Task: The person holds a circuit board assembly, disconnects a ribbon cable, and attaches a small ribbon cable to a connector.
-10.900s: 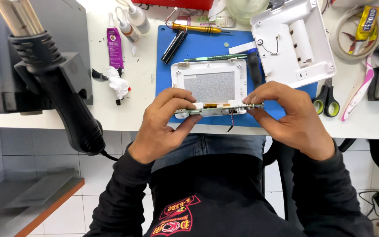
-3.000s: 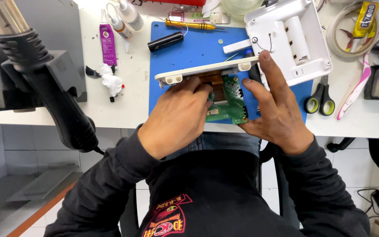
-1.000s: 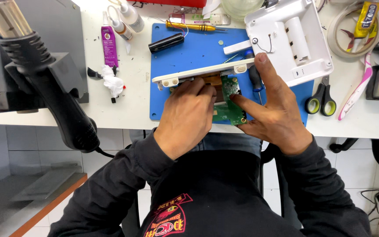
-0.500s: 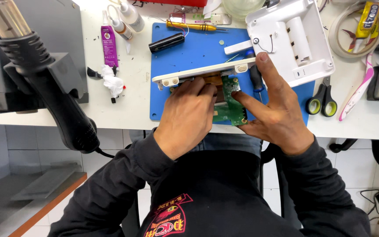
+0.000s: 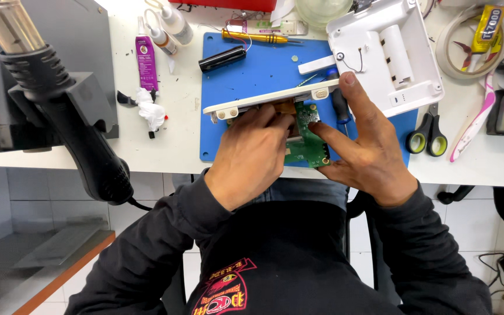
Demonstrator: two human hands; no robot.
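Two hands work here: your left hand (image 5: pixel 252 154) has its fingers curled onto the green circuit board (image 5: pixel 307 140) under the white frame (image 5: pixel 269 100); your right hand (image 5: pixel 368 151) spreads open fingers, steadying the frame's end.

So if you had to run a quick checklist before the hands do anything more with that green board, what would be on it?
1. Left hand on the green circuit board: ok, its fingers lie over the board's left part.
2. Right hand steadying things: ok, the index fingertip reaches the white front panel and the thumb rests on the board.
3. Panel tilted up on edge over the blue mat: ok.
4. Orange ribbon between panel and board intact: cannot tell, mostly hidden.
5. White back shell out of the way: ok, it lies up right.
6. Hot air gun parked: ok, in its holder at left.
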